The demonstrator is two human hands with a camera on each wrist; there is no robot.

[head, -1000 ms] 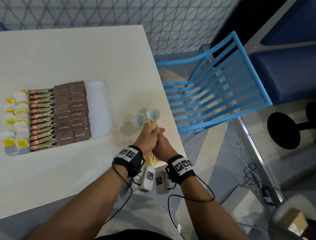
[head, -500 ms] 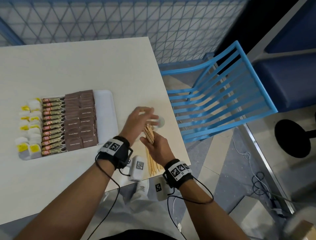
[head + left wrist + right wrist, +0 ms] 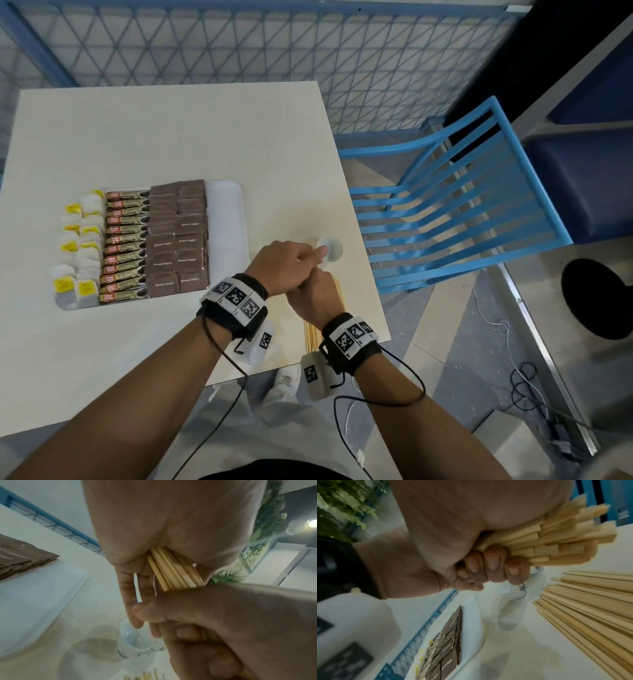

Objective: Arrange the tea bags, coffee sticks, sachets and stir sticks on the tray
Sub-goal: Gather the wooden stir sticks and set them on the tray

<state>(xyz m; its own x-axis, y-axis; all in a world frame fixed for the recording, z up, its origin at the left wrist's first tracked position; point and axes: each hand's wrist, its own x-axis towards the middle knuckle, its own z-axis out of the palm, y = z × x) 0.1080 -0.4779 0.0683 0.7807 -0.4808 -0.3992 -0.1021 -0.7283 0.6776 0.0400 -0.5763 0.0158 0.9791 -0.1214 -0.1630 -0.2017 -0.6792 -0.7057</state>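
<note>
Wooden stir sticks (image 3: 559, 536) are bunched in both fists at the near right corner of the table (image 3: 171, 137). The right hand (image 3: 313, 299) has all four fingers curled tight round the bundle, and the left hand (image 3: 286, 265) is wrapped round it just beyond, the two hands touching. Half a second ago the left hand was spread open above the sticks with its fingers apart; it has since closed down on them, and one second ago both fists held the bundle much as they do at present. A second lot of stir sticks, the loose pile (image 3: 594, 601), lies flat on the table under the right wrist, at the near edge. Just beyond the hands stands a white cup (image 3: 330, 248); one second ago two were plain to see, and the other is hidden behind the left knuckles.

To the left sits the white tray (image 3: 226, 219), its right strip bare. Brown sachets (image 3: 178, 240) printed "Brown Sugar" fill the next columns, coffee sticks (image 3: 125, 246) reading "GRANULES" come next, and tea bags (image 3: 80, 240) with yellow tags line the left end.
</note>
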